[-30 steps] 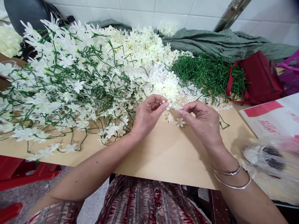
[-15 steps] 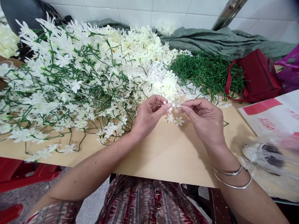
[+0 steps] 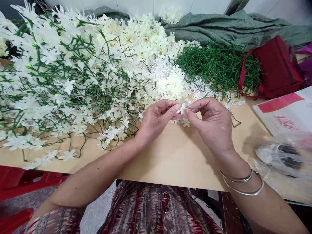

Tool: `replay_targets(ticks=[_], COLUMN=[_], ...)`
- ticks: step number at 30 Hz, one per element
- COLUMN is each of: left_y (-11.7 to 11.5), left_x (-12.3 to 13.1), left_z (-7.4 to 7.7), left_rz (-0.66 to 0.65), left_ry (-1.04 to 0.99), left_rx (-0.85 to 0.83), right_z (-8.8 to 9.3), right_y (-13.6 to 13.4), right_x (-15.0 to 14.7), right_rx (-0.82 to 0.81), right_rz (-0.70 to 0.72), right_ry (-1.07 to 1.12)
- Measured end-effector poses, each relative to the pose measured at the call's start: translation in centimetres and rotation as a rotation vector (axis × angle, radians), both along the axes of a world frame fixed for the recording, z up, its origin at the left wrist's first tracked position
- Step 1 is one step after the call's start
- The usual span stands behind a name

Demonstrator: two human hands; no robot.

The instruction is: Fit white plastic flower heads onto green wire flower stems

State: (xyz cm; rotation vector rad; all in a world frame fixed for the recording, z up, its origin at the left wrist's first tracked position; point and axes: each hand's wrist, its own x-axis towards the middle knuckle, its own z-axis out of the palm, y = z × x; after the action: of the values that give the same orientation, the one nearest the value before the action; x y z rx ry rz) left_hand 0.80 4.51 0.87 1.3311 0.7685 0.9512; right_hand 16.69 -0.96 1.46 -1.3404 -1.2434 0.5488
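My left hand (image 3: 158,120) pinches a small white flower (image 3: 181,109) between thumb and forefinger above the table's middle. Close on its right, my right hand (image 3: 212,123) is closed in a pinch at the flower's side; the thin piece between its fingertips is too small to make out. Loose pale flowers (image 3: 185,122) lie just below the fingertips. Behind the hands is a heap of cream flower heads (image 3: 170,85), with thin white pieces (image 3: 198,88) beside it. Green plastic stems (image 3: 214,66) are piled behind my right hand.
White flowers on green stems (image 3: 65,74) cover the left of the table (image 3: 161,162). A red bag (image 3: 279,68), a white and red packet (image 3: 282,110) and a clear plastic bag (image 3: 270,156) sit at the right. Grey-green cloth (image 3: 219,27) lies along the wall.
My hands have come closer together, and my right fingertips have moved left to the flower. The view has shifted slightly.
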Motion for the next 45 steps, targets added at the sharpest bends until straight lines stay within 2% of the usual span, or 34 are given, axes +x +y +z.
replay_targets(ticks=[7,12,19,26,31,34,40,45], left_y=[-0.2,-0.4,-0.3,-0.3,-0.6,-0.9,-1.3,-1.5], left_x=[-0.1,-0.2,0.1,0.1,0.1,0.2,0.4,0.4], left_z=[-0.4,-0.2,-0.3,-0.2,-0.1,-0.2,-0.6,-0.5], left_rz=[-0.005,0.034,-0.054,-0.011,-0.079,-0.067,-0.079,-0.096], left_ry=[0.053,0.071,0.009,0.036,-0.031,-0.091,-0.031,-0.037], left_rx=[0.104,0.21,0.126,0.176,0.033,-0.038,0.017,0.091], right_z=[0.3,0.5,0.1,-0.2,-0.1,-0.1,-0.6,-1.2], right_y=[-0.2,-0.4,-0.2,0.1,-0.2,-0.2,0.1,0.8], right_x=[0.1,-0.5,-0.8,-0.6,-0.8,-0.5,0.3,1.0], right_rx=[-0.035,-0.035,0.022,-0.017,-0.015,0.014,0.073,0.066], right_rz=[-0.008,0.009,-0.067,-0.05,-0.089,-0.093,-0.081,-0.014], right_ry=[-0.094,-0.042,-0.041,0.056,-0.064,-0.152,-0.156,0.057])
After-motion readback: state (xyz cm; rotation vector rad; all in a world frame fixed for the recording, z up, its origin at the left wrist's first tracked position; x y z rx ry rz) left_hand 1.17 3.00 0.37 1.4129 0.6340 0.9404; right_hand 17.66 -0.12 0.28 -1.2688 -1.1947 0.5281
